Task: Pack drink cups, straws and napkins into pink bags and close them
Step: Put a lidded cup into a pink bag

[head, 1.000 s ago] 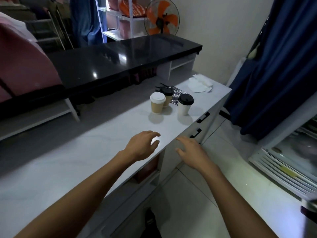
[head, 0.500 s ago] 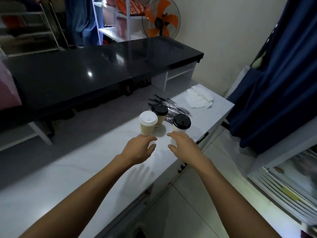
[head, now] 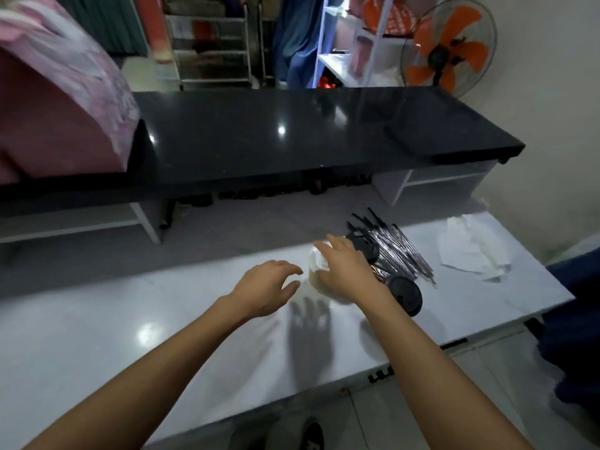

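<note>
My right hand [head: 344, 271] reaches over a kraft cup with a white lid [head: 314, 263] on the white counter [head: 162, 326] and grips it from the right; the cup looks blurred. My left hand [head: 269, 287] hovers just left of that cup with loosely curled fingers and holds nothing. Behind my right hand I see two black-lidded cups, one near [head: 406, 293] and one farther back [head: 368, 248]. Wrapped black straws [head: 401, 251] lie in a pile beside them. White napkins [head: 470, 248] sit at the counter's right end. Pink bags [head: 48, 108] rest far left on the black counter.
A raised black counter [head: 292, 134] runs behind the white one. An orange fan [head: 448, 47] and shelves stand at the back. A dark blue curtain [head: 578, 319] hangs at the right. Drawer handles [head: 383, 375] line the counter front.
The view has swung left and closer. My right hand has crossed from the black-lidded cup onto the white-lidded cup. My left hand stays beside it.
</note>
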A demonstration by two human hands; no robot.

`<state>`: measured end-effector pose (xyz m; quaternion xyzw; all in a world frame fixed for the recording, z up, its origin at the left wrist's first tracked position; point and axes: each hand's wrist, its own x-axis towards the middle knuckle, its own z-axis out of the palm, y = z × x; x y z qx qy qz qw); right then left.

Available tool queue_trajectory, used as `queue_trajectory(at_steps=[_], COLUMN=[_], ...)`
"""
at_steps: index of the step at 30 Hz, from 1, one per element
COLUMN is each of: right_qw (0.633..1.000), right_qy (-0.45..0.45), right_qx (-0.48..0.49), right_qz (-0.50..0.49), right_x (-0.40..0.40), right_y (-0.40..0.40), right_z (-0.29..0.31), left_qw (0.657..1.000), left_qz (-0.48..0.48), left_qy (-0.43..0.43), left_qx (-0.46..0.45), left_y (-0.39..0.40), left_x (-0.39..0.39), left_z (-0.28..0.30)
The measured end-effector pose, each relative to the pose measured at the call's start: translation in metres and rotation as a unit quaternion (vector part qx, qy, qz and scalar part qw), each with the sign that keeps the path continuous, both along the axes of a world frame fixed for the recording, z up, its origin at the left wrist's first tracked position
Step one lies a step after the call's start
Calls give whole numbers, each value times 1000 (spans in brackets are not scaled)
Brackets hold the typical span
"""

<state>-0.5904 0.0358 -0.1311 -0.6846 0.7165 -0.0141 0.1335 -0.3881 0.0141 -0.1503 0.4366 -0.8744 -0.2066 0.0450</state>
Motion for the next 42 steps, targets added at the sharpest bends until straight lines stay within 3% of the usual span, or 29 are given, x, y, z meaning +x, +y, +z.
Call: queue_trajectory(at_steps=[10, 18, 24, 42], right_qw=[987, 969, 948, 838], right_qy=[44, -44, -105, -134], right_qx=[-40, -52, -31, -52], right_qz=[150, 236, 298, 527], right_x=[-10, 48, 131, 479], right_y=[-26, -34, -16, 134], right_z=[-27, -23, -22, 15], left_qw=[991, 971, 946, 844], left_qz=[136, 236, 322, 536], left_qy=[-17, -24, -18, 12], left_qx=[5, 6, 3, -20], left_y=[15, 53, 99, 319], left_x=[-2, 47, 120, 422], left_z=[0, 0, 6, 29])
